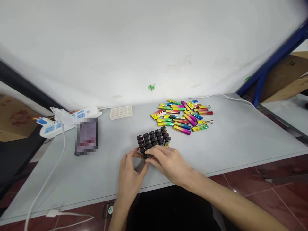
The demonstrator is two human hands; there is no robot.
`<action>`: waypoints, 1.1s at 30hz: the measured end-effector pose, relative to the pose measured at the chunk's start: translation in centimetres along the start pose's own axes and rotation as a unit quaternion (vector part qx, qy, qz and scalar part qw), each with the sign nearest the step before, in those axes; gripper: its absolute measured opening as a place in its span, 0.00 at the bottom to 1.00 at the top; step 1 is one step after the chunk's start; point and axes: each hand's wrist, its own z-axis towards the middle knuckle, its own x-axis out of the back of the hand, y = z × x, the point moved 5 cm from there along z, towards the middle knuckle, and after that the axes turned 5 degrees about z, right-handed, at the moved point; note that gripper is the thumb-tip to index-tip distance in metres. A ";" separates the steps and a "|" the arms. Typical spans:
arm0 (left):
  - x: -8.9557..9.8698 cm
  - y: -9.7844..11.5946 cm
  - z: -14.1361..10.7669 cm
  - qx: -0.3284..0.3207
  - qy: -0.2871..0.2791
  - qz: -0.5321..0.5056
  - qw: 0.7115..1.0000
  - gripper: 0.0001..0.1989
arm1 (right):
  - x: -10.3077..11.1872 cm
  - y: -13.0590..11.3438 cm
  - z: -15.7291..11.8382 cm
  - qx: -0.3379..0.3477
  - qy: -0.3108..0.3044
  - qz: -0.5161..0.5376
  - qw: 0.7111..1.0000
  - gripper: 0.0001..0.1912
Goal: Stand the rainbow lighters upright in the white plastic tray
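A tight block of upright black-topped pieces, which look like lighters (154,138), stands near the table's front edge. Each black top bears a small pale ring, and a yellowish metallic body shows at the right end. My left hand (131,171) curls around the block's near left corner, its thumb and fingers against the sides. At that same corner, my right hand (169,160) pinches one black-topped lighter (146,156) between thumb and fingers. The right hand hides part of the front rows. Beyond the block lies a loose heap of shiny rainbow-coloured lighters (181,129).
A pale tray with rows of hollows (121,112) lies by the wall. To the left are a white power strip (81,114) with plugs and cable, and a blurred-out dark flat object (86,137). Cardboard boxes (286,72) stand beyond a blue frame (260,83).
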 end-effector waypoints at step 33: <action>-0.1 -0.2 0.3 0.046 -0.010 0.006 0.999 0.23 | 7.1 13.0 -3.5 -0.330 0.191 0.358 0.852 0.14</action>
